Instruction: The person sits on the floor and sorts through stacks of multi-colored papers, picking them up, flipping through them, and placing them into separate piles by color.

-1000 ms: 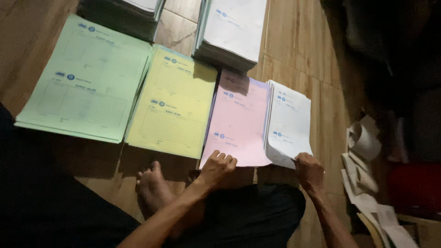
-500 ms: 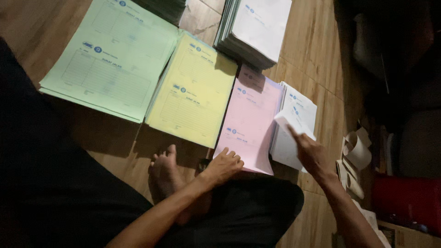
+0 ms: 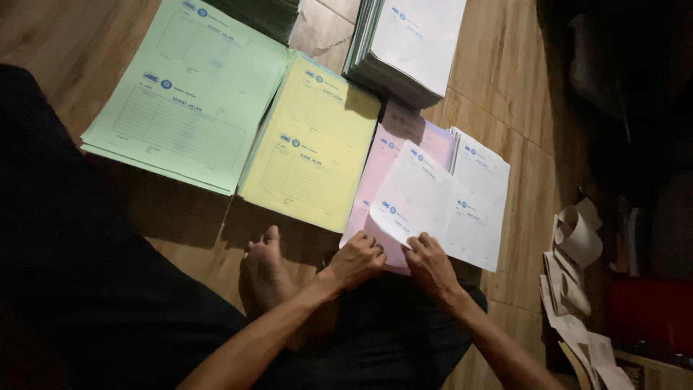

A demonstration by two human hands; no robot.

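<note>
A seated person's right hand [image 3: 432,263] pinches the near edge of a white sheet [image 3: 426,198], fingers closed on it. The left hand [image 3: 359,258] rests curled beside it, on the pink stack [image 3: 390,155] beneath. Squaring corners together would keep the sheet aligned.

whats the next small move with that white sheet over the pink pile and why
Probably lay the white sheet flat onto the pink stack and square its edges. Both the left hand and the right hand pinch its near edge, and it lies skewed across the pink stack and the white stack beside it.
</note>
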